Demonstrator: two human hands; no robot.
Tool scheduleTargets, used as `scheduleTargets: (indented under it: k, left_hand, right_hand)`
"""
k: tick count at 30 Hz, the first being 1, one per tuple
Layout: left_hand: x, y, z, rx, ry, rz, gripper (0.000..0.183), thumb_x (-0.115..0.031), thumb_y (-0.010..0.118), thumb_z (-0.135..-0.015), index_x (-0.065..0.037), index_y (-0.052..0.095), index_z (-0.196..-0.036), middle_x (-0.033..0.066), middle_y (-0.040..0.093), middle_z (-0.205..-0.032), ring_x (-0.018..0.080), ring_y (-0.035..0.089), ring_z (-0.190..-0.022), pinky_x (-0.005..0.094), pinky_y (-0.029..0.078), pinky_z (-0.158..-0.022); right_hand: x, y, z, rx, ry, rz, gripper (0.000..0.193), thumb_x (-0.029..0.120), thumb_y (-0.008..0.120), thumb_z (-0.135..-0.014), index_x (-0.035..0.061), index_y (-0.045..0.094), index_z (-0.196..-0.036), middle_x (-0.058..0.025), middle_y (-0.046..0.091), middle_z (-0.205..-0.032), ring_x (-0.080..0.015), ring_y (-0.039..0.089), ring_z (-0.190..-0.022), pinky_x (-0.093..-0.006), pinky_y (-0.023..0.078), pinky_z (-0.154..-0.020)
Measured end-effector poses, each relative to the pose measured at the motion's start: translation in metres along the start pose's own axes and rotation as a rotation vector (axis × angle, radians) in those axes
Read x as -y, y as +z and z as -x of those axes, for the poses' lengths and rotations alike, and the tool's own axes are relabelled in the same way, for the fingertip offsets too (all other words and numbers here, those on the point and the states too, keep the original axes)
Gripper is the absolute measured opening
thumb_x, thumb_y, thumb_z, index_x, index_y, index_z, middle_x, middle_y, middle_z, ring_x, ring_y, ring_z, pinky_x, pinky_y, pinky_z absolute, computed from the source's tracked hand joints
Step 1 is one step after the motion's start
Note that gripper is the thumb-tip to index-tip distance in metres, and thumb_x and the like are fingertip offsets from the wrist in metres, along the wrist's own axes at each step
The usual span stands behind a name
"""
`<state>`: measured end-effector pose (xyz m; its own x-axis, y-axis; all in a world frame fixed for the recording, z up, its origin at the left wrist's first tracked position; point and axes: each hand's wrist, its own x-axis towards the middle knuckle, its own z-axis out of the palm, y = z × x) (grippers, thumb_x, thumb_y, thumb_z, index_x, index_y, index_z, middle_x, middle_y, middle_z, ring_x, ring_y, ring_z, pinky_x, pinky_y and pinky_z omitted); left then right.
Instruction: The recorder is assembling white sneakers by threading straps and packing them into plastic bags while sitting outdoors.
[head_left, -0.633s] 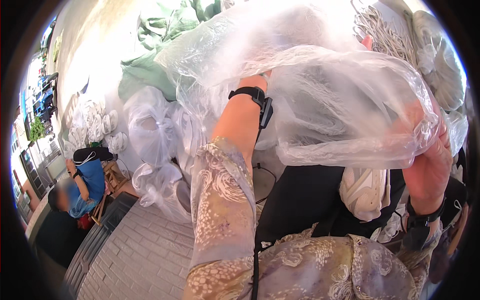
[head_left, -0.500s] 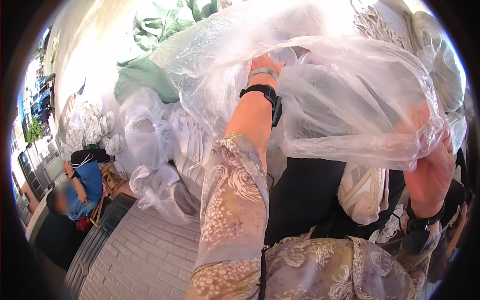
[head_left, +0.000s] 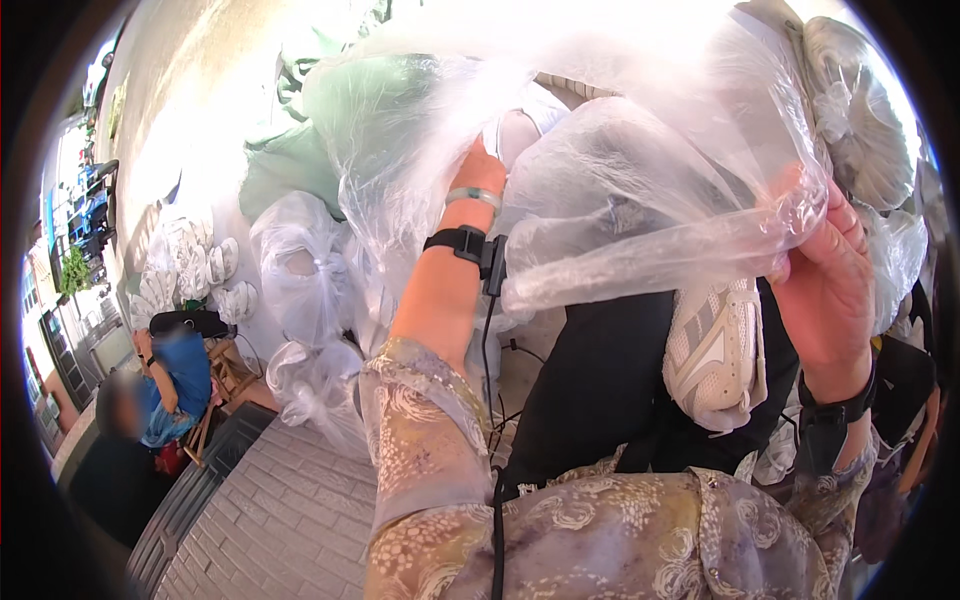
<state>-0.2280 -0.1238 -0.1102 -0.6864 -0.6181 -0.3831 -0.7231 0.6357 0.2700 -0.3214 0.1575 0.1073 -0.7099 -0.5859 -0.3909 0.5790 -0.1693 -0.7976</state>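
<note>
A large clear plastic bag spreads across the upper middle. My right hand pinches its gathered edge between thumb and fingers. My left hand reaches into the bag, wrist deep, beside a smooth white item that may be part of a shoe. Plastic and glare hide the left fingers, so their hold is not visible. Below the bag, a white and beige sneaker rests upright on my black-trousered lap, touched by neither hand.
Tied clear bags lie to the left, near a green sack and a heap of white shoes. Another knotted bag stands at far right. A person in blue sits at left. Grey paving lies below; a black cable hangs from my left wrist.
My left hand has shifted left and slightly up inside the bag, and the white item beside it shows more. My right hand has moved left with the bag's edge, still gripping it.
</note>
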Motion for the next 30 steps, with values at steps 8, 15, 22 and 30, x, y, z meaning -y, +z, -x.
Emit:
scheduleTargets:
  k: [8,15,22,30]
  left_hand:
    - [-0.017,-0.119,0.114,-0.49,0.411,-0.284,0.006,-0.005,0.05,-0.074,-0.006,0.048,-0.08,0.0148,0.056,-0.072,0.0332,0.059,-0.061,0.039,0.047,-0.051]
    - [-0.001,-0.221,0.227,-0.777,0.33,-0.326,0.009,-0.006,0.05,-0.074,-0.003,0.049,-0.083,0.0169,0.054,-0.07,0.035,0.056,-0.066,0.0404,0.044,-0.057]
    - [-0.041,-0.263,0.356,-0.831,0.392,-0.267,0.008,-0.003,0.05,-0.071,-0.002,0.052,-0.079,0.0168,0.052,-0.063,0.0355,0.053,-0.057,0.0403,0.041,-0.051]
    - [-0.095,-0.196,0.392,-0.573,0.666,-0.499,0.007,-0.005,0.053,-0.07,-0.004,0.05,-0.075,0.013,0.052,-0.063,0.0271,0.056,-0.051,0.0336,0.046,-0.043]
  right_hand:
    - [-0.007,-0.012,0.026,0.03,-0.07,0.02,0.02,0.012,0.053,-0.085,0.0028,0.054,-0.103,-0.0008,0.056,-0.08,-0.0077,0.051,-0.062,-0.0282,0.048,-0.066]
    - [-0.014,-0.055,0.046,-0.087,-0.062,0.317,0.013,0.012,0.049,-0.086,0.0054,0.056,-0.095,0.0017,0.056,-0.077,-0.0037,0.049,-0.061,-0.02,0.045,-0.062]
    - [-0.007,-0.045,0.074,-0.173,-0.518,0.627,0.022,0.001,0.052,-0.08,-0.0011,0.051,-0.102,-0.0006,0.054,-0.084,-0.007,0.05,-0.074,-0.0192,0.041,-0.069]
    - [-0.015,0.052,0.198,0.555,-0.018,0.293,0.033,0.028,0.051,-0.088,0.0005,0.053,-0.106,-0.0038,0.057,-0.098,-0.0107,0.053,-0.09,-0.0271,0.041,-0.08]
